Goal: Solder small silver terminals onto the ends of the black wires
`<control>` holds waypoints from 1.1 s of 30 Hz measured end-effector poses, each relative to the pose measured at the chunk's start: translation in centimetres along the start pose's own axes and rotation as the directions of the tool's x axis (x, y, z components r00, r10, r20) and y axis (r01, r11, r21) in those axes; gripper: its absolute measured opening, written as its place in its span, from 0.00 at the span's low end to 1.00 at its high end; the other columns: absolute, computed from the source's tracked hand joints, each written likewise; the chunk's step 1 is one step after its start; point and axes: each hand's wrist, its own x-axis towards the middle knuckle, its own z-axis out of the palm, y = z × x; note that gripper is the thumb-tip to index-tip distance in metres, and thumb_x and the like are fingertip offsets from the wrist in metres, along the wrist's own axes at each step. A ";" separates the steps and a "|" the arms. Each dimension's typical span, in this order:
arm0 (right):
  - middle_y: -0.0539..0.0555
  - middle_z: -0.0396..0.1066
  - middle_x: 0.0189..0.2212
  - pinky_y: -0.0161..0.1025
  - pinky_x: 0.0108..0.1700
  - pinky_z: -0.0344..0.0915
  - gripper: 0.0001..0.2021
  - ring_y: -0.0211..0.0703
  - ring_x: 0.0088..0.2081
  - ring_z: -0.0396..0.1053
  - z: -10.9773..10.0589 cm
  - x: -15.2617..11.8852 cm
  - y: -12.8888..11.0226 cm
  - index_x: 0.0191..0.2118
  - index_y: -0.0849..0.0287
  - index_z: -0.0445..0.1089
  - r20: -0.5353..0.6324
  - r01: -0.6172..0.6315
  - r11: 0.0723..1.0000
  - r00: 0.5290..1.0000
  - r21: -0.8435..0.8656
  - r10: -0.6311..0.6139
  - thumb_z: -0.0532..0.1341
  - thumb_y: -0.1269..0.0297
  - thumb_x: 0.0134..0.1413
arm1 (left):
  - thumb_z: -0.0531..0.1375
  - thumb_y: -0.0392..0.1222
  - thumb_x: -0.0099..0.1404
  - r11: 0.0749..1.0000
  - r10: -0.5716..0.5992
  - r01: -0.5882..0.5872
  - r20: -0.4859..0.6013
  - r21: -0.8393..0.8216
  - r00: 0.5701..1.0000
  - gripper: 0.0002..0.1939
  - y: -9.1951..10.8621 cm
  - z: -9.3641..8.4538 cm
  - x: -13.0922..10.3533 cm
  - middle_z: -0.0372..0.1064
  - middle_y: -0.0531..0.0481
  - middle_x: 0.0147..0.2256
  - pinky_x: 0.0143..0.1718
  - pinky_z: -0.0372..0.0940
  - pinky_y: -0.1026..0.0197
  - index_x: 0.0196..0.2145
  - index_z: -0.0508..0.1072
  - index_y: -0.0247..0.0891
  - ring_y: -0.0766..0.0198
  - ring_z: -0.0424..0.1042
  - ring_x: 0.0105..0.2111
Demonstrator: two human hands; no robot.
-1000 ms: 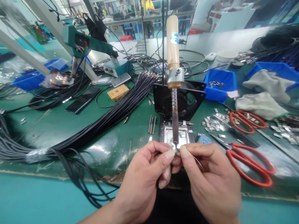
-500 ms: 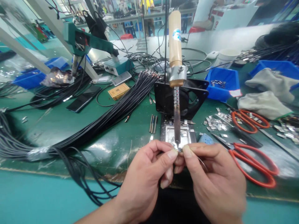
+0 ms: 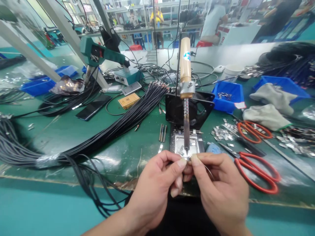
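Note:
A soldering iron (image 3: 186, 127) with a wooden handle is clamped upright, tip down. Right under its tip, my left hand (image 3: 159, 183) is closed in a pinch at a small metal piece (image 3: 188, 158), mostly covered by the fingertips. Thumb and forefinger of my right hand (image 3: 219, 186) are also pinched there, almost touching the left. A thin wire (image 3: 209, 172), which looks like solder wire, runs through the right fingers. Behind the fingertips lies a shallow metal tray (image 3: 176, 141) holding small metal pieces.
Red-handled scissors (image 3: 261, 173), a blue sponge (image 3: 213, 148) and loose metal clips (image 3: 222, 132) lie to the right. A black fan (image 3: 169, 108) stands behind the iron. On the left stretches a thick bundle of black cables (image 3: 118, 126). Other people sit in the background.
The view has tilted up slightly, so the bench things appear lower and somewhat shifted. Both hands keep the same pinch beneath the iron's tip.

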 end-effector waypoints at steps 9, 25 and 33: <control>0.49 0.77 0.30 0.34 0.29 0.80 0.04 0.39 0.27 0.80 0.2 0.2 0.1 0.36 0.55 0.72 -0.025 -0.057 0.998 0.998 0.034 0.058 0.67 0.71 0.62 | 0.67 0.38 0.68 0.998 0.041 -0.041 0.007 -0.057 0.999 0.09 0.1 0.1 0.4 0.66 0.56 0.19 0.19 0.52 0.73 0.32 0.72 0.34 0.75 0.56 0.19; 0.50 0.75 0.31 0.38 0.31 0.80 0.04 0.41 0.30 0.79 0.1 0.5 0.0 0.37 0.55 0.71 -0.016 -0.024 1.000 1.000 0.011 0.024 0.65 0.70 0.63 | 0.68 0.38 0.67 0.997 0.057 -0.056 0.014 -0.053 0.998 0.09 0.0 0.1 0.7 0.66 0.57 0.20 0.19 0.52 0.74 0.32 0.73 0.33 0.75 0.55 0.19; 0.50 0.77 0.32 0.35 0.30 0.79 0.05 0.40 0.30 0.79 0.0 0.2 0.2 0.37 0.55 0.73 -0.043 0.003 1.000 0.999 -0.021 -0.004 0.67 0.72 0.60 | 0.67 0.37 0.67 0.998 0.032 -0.031 0.023 -0.049 0.999 0.08 -0.1 0.3 0.4 0.65 0.56 0.19 0.20 0.52 0.72 0.33 0.71 0.34 0.72 0.57 0.20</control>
